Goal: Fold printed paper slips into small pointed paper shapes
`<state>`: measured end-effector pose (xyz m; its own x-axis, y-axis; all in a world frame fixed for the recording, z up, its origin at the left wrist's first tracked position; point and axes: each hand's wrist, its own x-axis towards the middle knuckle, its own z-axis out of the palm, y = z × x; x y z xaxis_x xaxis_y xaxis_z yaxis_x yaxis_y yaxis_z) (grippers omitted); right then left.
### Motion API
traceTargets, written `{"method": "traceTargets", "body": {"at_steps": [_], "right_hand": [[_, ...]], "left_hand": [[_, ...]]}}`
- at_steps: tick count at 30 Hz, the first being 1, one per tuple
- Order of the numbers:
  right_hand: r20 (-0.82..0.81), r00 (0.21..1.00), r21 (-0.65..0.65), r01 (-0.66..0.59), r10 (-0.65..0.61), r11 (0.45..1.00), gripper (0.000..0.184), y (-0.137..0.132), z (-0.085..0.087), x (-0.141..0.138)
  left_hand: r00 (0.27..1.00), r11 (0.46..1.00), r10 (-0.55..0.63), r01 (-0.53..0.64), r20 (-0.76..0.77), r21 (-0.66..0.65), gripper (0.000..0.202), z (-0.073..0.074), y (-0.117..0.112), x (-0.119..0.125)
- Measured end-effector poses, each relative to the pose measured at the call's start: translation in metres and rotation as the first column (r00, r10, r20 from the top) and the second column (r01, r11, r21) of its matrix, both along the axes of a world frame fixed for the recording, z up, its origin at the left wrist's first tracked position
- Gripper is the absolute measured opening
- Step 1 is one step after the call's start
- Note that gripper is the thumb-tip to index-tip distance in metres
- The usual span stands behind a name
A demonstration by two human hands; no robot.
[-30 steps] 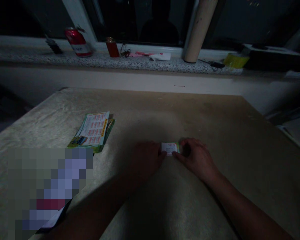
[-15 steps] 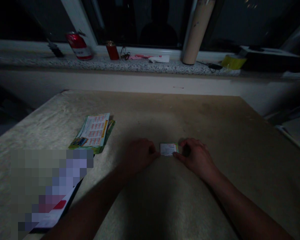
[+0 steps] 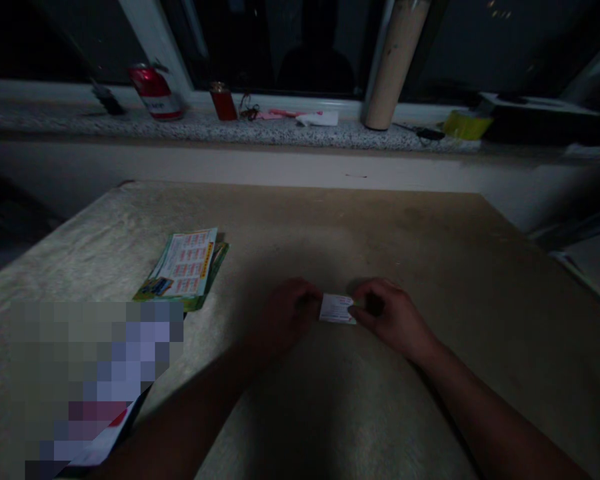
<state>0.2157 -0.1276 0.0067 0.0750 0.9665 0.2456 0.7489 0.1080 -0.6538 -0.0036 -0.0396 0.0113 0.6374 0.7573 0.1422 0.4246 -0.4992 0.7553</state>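
Note:
A small white printed paper (image 3: 336,309), perhaps a folded leaflet, is between my hands at the middle of the table. My right hand (image 3: 393,313) pinches its right edge between thumb and fingertips. At the left edge, the curled fingers and thumb of my left hand (image 3: 290,310) are closed on the paper's corner, in dark shadow. Lines of small print show on the paper but are too small to read.
Left of my hands lies a stack of printed leaflets (image 3: 185,263) with a phone-like device (image 3: 100,447), partly pixelated, in front. Along the window sill (image 3: 280,137) stand a red can (image 3: 155,93), a red jar (image 3: 223,103), a cardboard tube (image 3: 393,73) and yellow tape (image 3: 467,125).
The paper has come slightly toward me and tilted, and its right edge sits deeper in my right hand's pinch. My left fingertips have moved onto its upper left corner.

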Motion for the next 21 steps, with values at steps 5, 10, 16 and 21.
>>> {"method": "traceTargets", "body": {"at_steps": [5, 10, 16, 21], "right_hand": [[-0.253, 0.967, 0.064, -0.023, 0.038, 0.998, 0.006, -0.005, 0.003, -0.004], [-0.275, 0.954, 0.281, -0.040, 0.121, 0.959, 0.005, -0.008, 0.012, -0.005], [-0.347, 0.933, 0.359, 0.038, 0.095, 0.932, 0.007, -0.008, 0.011, -0.007], [-0.623, 0.782, 0.178, 0.103, 0.031, 0.979, 0.038, -0.008, 0.005, -0.016]], "left_hand": [[0.993, 0.983, -0.033, 0.053, 0.111, -0.178, 0.024, 0.007, -0.006, -0.005], [0.968, 0.998, -0.063, 0.069, 0.245, -0.016, 0.041, 0.010, -0.011, -0.004], [0.977, 0.982, 0.044, -0.004, 0.207, -0.188, 0.018, 0.009, -0.019, 0.004], [0.936, 0.897, 0.224, -0.088, 0.273, -0.432, 0.020, 0.003, -0.028, 0.011]]}}
